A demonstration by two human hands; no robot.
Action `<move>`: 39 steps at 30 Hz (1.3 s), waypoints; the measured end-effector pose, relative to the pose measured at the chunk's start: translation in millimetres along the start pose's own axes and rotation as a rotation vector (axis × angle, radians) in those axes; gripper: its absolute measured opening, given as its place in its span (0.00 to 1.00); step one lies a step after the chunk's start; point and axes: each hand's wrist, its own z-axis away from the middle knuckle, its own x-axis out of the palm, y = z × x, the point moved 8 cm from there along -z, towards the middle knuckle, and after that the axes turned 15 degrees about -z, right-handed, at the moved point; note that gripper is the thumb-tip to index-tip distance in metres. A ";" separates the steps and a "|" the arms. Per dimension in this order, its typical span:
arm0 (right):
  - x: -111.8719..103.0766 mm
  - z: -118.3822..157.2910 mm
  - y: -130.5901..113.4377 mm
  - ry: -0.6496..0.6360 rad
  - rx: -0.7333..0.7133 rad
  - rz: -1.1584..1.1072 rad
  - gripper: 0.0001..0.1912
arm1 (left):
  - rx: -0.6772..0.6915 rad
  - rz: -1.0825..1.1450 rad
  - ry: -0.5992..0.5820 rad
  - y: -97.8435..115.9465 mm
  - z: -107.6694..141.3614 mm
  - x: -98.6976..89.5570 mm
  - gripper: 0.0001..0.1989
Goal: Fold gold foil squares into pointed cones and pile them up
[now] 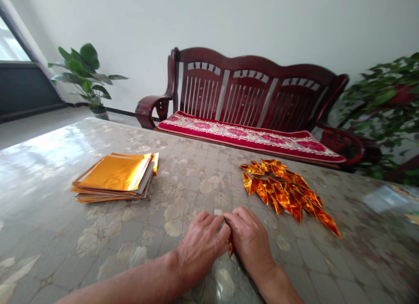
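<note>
**Pinched foil half hidden: slips and tears are the main risks**

Your left hand [204, 236] and right hand [249, 234] meet over the counter [183, 164], fingers closed around a small orange foil piece [231, 246]. It lies between them, its lower tip showing toward six o'clock; your fingers cover most of the rest, so you cannot tell from here how its edges line up.

That cover is the first hazard: a crooked crease could go unseen. Uneven pressure from the two hands could twist the foil piece, and a hard pull at a thin point could tear it. The counter looks glossy, so the foil might also skid if one hand lets up.

From your hands, the stack [111, 175] of foil sheets sits toward ten o'clock. Its edges are uneven, so a brush from your left forearm [134, 278] could fan or spill it, or a careless pick could lift two sheets.

Toward two o'clock, the pointed foil shapes [281, 192] lie crowded and overlapping. A sweep of your right hand could crush their tips or scatter them toward the clear plastic [386, 198] near three o'clock.
</note>
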 end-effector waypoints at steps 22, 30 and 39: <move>-3.3 1.1 -6.7 0.049 -0.095 0.042 0.14 | -0.078 0.094 -0.155 -13.7 -6.6 9.3 0.12; -3.3 2.5 -4.1 0.009 -0.041 0.047 0.08 | -0.130 0.145 -0.199 -20.1 -4.8 5.1 0.17; -12.1 5.6 -1.2 0.052 -0.031 -0.041 0.08 | -0.184 0.182 -0.143 -25.4 -2.8 7.7 0.21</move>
